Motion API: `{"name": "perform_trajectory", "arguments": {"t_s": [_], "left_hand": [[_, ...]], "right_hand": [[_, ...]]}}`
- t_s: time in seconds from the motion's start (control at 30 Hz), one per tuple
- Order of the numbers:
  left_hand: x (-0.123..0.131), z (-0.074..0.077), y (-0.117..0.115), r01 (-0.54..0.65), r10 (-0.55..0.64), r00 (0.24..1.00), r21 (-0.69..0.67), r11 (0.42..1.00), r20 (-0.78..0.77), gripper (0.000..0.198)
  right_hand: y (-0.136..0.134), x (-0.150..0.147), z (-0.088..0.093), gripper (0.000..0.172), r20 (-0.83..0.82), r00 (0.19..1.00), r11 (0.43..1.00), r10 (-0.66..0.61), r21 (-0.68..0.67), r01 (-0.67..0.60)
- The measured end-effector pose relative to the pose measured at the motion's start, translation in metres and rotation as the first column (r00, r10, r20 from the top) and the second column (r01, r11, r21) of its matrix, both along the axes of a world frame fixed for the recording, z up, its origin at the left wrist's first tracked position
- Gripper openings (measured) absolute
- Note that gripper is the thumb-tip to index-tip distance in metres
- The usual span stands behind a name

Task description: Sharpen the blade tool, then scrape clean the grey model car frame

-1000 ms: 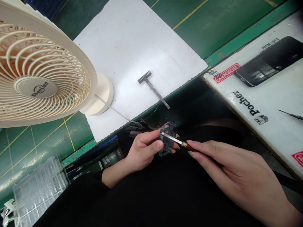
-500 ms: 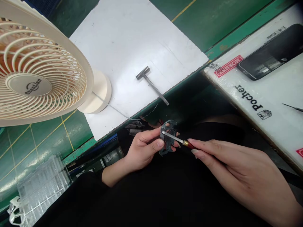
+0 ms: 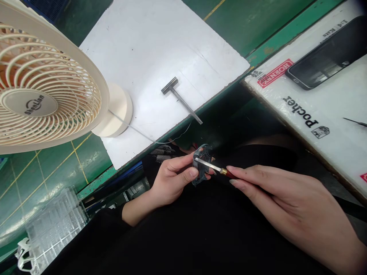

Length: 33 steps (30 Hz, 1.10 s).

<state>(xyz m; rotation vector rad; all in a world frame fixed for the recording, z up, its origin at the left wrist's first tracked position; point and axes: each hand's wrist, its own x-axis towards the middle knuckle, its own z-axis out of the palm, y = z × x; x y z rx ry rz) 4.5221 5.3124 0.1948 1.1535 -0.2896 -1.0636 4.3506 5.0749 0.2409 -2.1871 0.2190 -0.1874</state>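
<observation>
My left hand grips a small dark grey curved part with cut-outs, thumb on the near side and fingertips showing behind it. Closed around the handle of a small hand file, my right hand comes in from the right. The tool has a flat metal blade, a brass collar and a dark red handle, whose rear end is hidden in my palm. Its tip lies against the left rim of the grey part. Both hands are held above my black-clothed lap, in front of the table edge.
On the white board lies a metal T-shaped hammer, its handle over the edge. A fan with a thin cord stands at left. Clear plastic trays are lower left. A phone rests on a printed box at right.
The whole view has shifted slightly. The grey part appears tilted a little differently in my left hand, and the file's tip remains at its left rim. Both grips stay the same.
</observation>
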Motion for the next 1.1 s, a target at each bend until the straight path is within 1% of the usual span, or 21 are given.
{"name": "perform_trajectory", "arguments": {"t_s": [0.13,0.27,0.4,0.53,0.67,0.8,0.93,1.1], "left_hand": [[-0.001,0.001,0.000,-0.006,0.006,1.000,0.007,1.000,0.009,0.048],[-0.002,0.005,-0.002,-0.026,0.026,1.000,0.000,1.000,0.011,0.048],[-0.004,0.009,-0.004,-0.038,0.038,0.999,0.007,0.999,0.016,0.045],[-0.006,0.011,-0.004,-0.038,0.038,0.999,0.005,0.999,-0.012,0.047],[-0.007,0.010,-0.003,-0.035,0.035,0.999,-0.010,0.999,-0.003,0.043],[-0.007,0.008,-0.002,-0.023,0.023,0.999,0.016,1.000,0.023,0.047],[-0.006,0.005,0.000,-0.007,0.008,0.999,-0.032,0.999,0.038,0.042],[-0.005,-0.001,0.002,-0.006,0.010,0.995,-0.046,0.999,0.098,0.043]], "right_hand": [[0.002,0.002,-0.003,0.025,-0.004,1.000,0.999,-0.018,0.048,0.018],[0.005,0.004,-0.002,0.021,-0.009,1.000,0.997,-0.027,0.066,0.028],[0.008,0.004,0.000,0.024,-0.017,0.999,0.993,-0.036,0.112,0.038],[0.010,0.002,-0.003,0.023,-0.008,0.999,0.992,-0.041,0.117,0.042],[0.008,0.002,-0.004,0.024,-0.007,0.999,0.992,-0.042,0.119,0.043],[0.007,0.003,-0.002,0.023,0.000,0.999,0.993,-0.034,0.115,0.033],[0.006,0.003,-0.002,0.023,-0.005,1.000,0.993,-0.030,0.110,0.031],[0.005,0.004,-0.003,0.023,0.001,1.000,0.995,-0.022,0.095,0.022]]}}
